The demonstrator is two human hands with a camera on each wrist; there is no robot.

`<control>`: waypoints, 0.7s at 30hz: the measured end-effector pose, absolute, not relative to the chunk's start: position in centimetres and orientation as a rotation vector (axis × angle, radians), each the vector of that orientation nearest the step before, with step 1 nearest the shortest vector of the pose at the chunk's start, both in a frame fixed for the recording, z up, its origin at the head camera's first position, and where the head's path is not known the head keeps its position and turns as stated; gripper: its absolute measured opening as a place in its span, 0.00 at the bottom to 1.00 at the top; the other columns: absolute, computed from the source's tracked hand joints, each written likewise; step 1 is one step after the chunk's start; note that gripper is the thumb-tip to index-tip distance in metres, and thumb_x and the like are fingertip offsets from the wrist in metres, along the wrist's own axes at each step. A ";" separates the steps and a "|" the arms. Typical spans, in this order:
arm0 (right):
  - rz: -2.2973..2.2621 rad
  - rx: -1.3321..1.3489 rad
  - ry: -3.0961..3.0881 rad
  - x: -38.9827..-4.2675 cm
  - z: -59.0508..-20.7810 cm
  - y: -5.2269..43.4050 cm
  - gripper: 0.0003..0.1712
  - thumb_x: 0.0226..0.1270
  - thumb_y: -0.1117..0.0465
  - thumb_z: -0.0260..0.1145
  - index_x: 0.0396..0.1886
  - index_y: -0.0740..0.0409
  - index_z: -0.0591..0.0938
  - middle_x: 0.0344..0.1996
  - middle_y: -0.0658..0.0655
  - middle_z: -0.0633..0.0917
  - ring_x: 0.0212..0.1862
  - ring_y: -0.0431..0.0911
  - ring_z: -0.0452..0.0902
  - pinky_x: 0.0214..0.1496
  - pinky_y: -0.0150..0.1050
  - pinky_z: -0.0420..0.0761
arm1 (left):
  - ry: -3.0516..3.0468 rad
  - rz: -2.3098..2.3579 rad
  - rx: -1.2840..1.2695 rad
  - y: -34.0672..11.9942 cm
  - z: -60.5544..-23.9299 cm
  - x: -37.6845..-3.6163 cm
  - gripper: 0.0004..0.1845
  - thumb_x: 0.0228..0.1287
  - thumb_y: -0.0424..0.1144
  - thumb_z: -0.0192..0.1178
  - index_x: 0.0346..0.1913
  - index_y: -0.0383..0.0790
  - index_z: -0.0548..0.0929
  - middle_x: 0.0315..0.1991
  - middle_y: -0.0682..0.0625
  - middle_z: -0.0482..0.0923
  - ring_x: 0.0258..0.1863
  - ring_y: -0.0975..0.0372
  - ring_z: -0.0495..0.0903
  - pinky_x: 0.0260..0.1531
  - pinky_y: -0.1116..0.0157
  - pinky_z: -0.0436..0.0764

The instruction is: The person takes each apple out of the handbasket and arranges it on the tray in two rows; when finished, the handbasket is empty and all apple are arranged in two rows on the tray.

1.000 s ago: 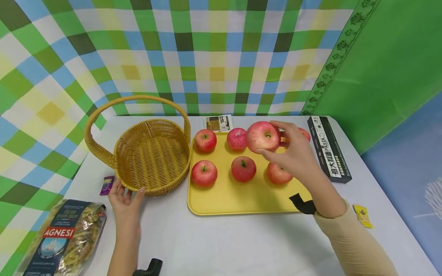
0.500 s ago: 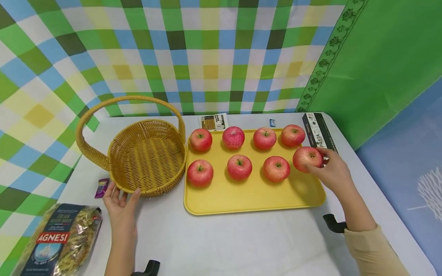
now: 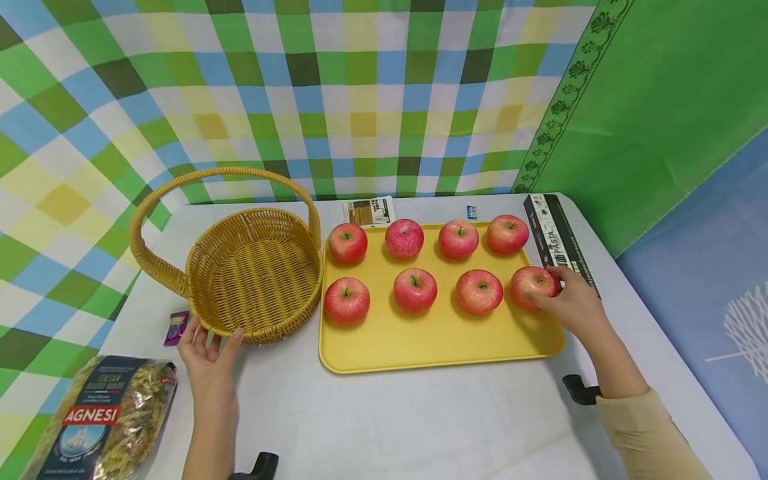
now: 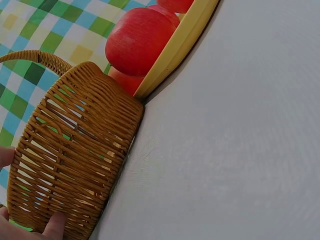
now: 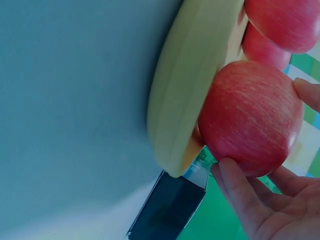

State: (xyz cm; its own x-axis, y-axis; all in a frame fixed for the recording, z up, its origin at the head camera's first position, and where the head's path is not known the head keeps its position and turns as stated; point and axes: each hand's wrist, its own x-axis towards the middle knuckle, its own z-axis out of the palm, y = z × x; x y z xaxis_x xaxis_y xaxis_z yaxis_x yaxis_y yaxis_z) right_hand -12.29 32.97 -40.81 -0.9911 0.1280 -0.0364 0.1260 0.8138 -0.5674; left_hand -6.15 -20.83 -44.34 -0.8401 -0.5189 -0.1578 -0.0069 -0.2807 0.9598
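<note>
A yellow tray carries several red apples in two rows. My right hand grips the apple at the right end of the front row, which sits on the tray near its right rim. In the right wrist view the fingers curl round this apple beside the tray's rim. My left hand rests with straight fingers against the near rim of the empty wicker basket. In the left wrist view a fingertip touches the basket's wall.
A black pasta box lies right of the tray, close to my right hand. A pasta bag and a small purple packet lie at the front left. A printed card lies behind the tray. Checked cloth hangs behind.
My right hand carried the apple from above the tray's back row to the front right corner and lowered it onto the tray. My left hand stayed at the basket.
</note>
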 end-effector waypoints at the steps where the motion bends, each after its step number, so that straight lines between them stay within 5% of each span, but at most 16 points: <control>1: 0.932 -0.207 -2.993 -12.3 -40.8 33.0 0.46 0.61 0.46 0.69 0.63 0.77 0.64 0.54 0.77 0.71 0.50 0.66 0.69 0.51 0.62 0.74 | -1.634 -2.183 0.650 -20.8 -44.3 -6.2 0.42 0.62 0.31 0.64 0.70 0.54 0.51 0.74 0.47 0.47 0.71 0.54 0.54 0.58 0.74 0.71; 11: 0.846 -0.139 -3.079 -12.9 -40.1 32.7 0.52 0.62 0.43 0.67 0.67 0.78 0.58 0.59 0.80 0.66 0.57 0.71 0.64 0.57 0.68 0.67 | -1.633 -2.185 0.651 -20.9 -44.3 -6.3 0.42 0.62 0.32 0.65 0.71 0.54 0.50 0.74 0.48 0.47 0.71 0.54 0.53 0.62 0.70 0.68; 21: 0.610 -0.081 -3.183 -10.6 -34.5 30.9 0.53 0.63 0.30 0.56 0.72 0.65 0.58 0.61 0.78 0.65 0.55 0.70 0.67 0.46 0.68 0.71 | -1.754 -2.043 0.647 -21.2 -41.2 -5.5 0.44 0.62 0.32 0.64 0.72 0.54 0.48 0.75 0.54 0.36 0.74 0.63 0.42 0.69 0.62 0.58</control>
